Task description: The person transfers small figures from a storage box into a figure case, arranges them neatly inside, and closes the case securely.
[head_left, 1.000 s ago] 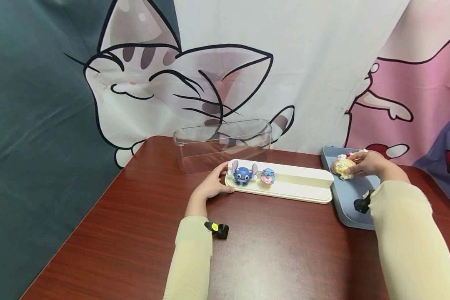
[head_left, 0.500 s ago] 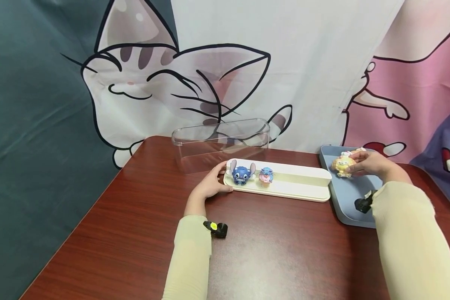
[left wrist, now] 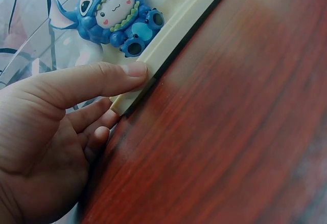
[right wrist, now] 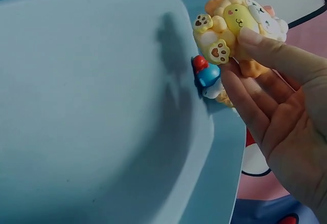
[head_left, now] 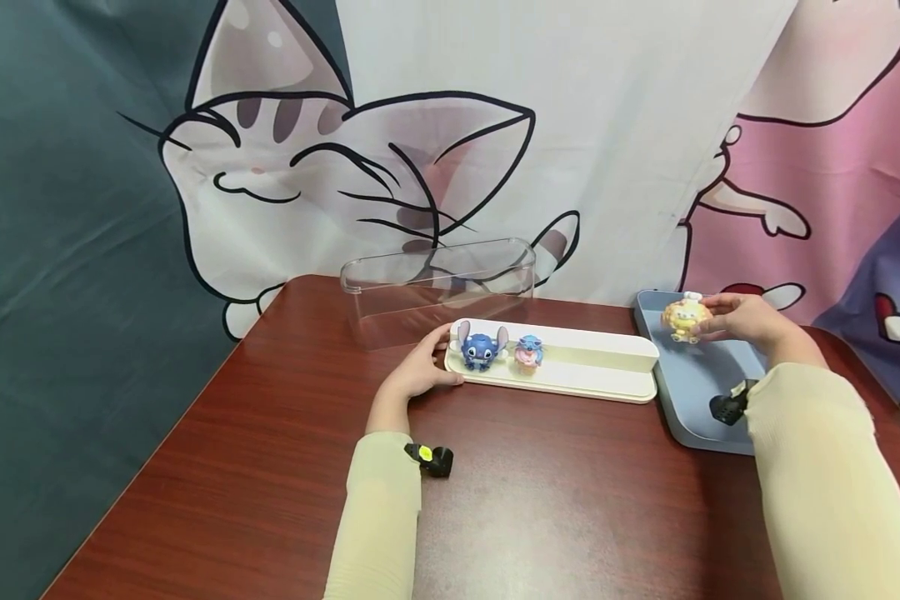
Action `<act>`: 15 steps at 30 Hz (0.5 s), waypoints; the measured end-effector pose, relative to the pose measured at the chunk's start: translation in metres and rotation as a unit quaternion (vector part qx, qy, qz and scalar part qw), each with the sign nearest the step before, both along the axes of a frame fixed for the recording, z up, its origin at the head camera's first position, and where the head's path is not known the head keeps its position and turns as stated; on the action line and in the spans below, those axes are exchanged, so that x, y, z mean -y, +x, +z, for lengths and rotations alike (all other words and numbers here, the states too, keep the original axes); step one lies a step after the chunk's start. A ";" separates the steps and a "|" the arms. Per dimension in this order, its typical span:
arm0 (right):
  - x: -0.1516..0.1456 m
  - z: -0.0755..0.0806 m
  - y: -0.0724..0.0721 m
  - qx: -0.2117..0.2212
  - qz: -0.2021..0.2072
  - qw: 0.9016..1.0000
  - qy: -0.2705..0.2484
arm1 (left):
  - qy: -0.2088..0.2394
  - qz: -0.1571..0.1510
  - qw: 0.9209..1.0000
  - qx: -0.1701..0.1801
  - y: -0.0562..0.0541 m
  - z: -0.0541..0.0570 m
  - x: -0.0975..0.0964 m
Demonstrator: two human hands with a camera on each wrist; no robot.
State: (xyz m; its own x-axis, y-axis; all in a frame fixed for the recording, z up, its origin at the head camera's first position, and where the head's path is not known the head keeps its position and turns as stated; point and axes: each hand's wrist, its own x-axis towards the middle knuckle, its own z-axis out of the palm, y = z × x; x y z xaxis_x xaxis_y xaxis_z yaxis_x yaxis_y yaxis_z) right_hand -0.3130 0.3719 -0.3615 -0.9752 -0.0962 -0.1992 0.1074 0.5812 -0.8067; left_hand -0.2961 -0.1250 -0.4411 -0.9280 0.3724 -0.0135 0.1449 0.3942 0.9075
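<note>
My left hand [head_left: 417, 367] grips the left end of a cream display base [head_left: 600, 385], thumb on its front edge and fingers at the end and behind. On the base stand a blue big-eared figurine [head_left: 479, 352] and, to its right, a smaller blue-and-pink figurine [head_left: 528, 355]. My right hand [head_left: 746, 321] pinches a yellow figurine [head_left: 684, 320] with a white top, held up over the blue tray [head_left: 693, 437]. In the right wrist view, another small figurine [right wrist: 208, 75], red and blue, is partly hidden below the yellow one at the tray's edge.
A clear plastic cover [head_left: 442, 287] stands behind the base on the brown table [head_left: 270, 467]. The tray's left side is close against the base's right end. A cartoon-printed curtain [head_left: 630, 150] hangs along the table's back edge.
The yellow figurine has risen slightly off the tray area in my right hand, and its white top now shows fully. My left hand keeps its grip on the base.
</note>
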 end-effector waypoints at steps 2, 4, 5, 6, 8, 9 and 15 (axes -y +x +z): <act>0.001 0.002 0.001 -0.019 -0.003 1.000 0.011 | -0.006 0.003 1.000 0.000 0.001 0.001 0.000; 0.002 0.004 0.001 -0.036 -0.001 0.999 0.021 | -0.007 0.007 1.000 -0.001 0.001 0.001 -0.001; 0.003 0.005 0.001 -0.044 0.001 0.999 0.025 | -0.007 0.008 1.000 -0.002 0.001 0.001 -0.001; 0.003 0.005 0.002 -0.049 0.000 0.998 0.027 | -0.005 0.009 1.000 -0.004 0.001 0.001 -0.001; 0.003 0.006 0.002 -0.057 0.001 0.998 0.028 | 0.001 0.011 1.000 -0.007 0.001 0.001 -0.002; 0.003 0.007 0.002 -0.060 0.002 0.998 0.029 | 0.003 0.011 1.000 -0.007 0.001 0.001 -0.002; 0.003 0.009 0.004 -0.063 0.003 0.998 0.019 | 0.001 0.013 1.000 -0.004 0.002 0.001 -0.002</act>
